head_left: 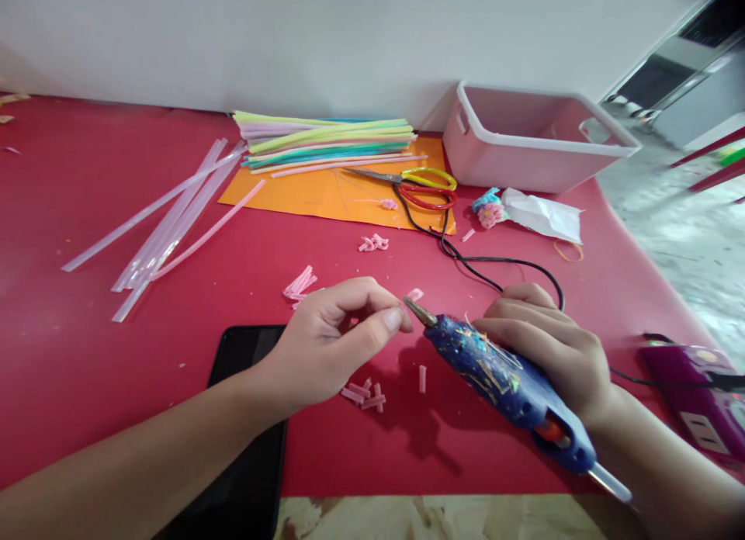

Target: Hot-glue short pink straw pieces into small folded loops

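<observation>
My right hand (547, 342) is wrapped round a blue hot glue gun (494, 377), spattered with dried glue and glitter. A clear glue stick (610, 482) juts from its rear end. The metal nozzle points left, at the fingertips of my left hand (343, 338). Thumb and forefinger of that hand are pinched together; whatever sits between them is too small to make out. Just behind the nozzle shows a small pink piece (414, 295). Short pink pipe cleaner pieces (364, 396) lie below my left hand, and another bunch of cut pieces (300, 282) lies beyond it.
Long pipe cleaners (331, 140) and scissors (407, 179) lie on an orange sheet (279, 197). Spare glue sticks (168, 222) are at left. A phone (244, 447) lies under my left forearm. A pink bin (524, 156), black cord (506, 261) and purple power strip (692, 385) are at right.
</observation>
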Demonstrator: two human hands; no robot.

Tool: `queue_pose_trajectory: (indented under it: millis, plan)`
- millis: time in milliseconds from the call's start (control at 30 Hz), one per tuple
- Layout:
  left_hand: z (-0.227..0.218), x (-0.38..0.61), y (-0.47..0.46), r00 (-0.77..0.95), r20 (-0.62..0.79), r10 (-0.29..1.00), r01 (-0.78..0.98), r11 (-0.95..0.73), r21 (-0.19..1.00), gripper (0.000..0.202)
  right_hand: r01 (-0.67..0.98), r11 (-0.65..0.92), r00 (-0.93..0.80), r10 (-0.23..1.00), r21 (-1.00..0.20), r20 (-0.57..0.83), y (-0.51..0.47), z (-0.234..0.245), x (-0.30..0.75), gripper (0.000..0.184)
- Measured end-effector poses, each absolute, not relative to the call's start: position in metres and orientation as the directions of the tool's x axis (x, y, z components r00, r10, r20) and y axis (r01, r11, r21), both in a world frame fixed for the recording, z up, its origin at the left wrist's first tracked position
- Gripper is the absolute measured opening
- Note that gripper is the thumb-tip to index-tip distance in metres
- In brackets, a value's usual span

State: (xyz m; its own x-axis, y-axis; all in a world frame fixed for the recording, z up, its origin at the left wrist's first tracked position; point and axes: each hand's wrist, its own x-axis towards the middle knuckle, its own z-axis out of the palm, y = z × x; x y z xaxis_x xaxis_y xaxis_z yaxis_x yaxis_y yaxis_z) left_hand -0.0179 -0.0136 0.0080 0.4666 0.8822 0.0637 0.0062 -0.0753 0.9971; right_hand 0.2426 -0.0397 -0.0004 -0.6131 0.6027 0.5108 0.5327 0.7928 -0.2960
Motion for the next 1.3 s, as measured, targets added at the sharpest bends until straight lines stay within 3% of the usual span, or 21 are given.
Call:
queue_pose_trajectory:
  millis: [1300]
  plan:
    - [0.0075,-0.0177,-0.0139,0.468,0.131,0.874,-0.071,-0.111,0.991,0.017,0.547,0.786,-0.614,0.610,-0.287,0.500,-0.0392,0.0015,0.2425,0.013]
